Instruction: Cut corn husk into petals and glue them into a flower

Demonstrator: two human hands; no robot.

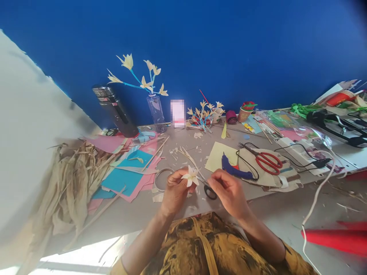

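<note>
With our left hand [175,190] we are pinching the white flower [190,177] above the table [123,214] — our right hand [230,191] is curling near it, its grip we are unable to tell.

Your one camera looks from your head, above the near edge of the table [123,214], facing forward and down across it. The view is near and wide: your left hand [177,189] and right hand [229,193] over the table's near side, your garment [229,244] below, the blue wall [200,46] beyond.
</note>
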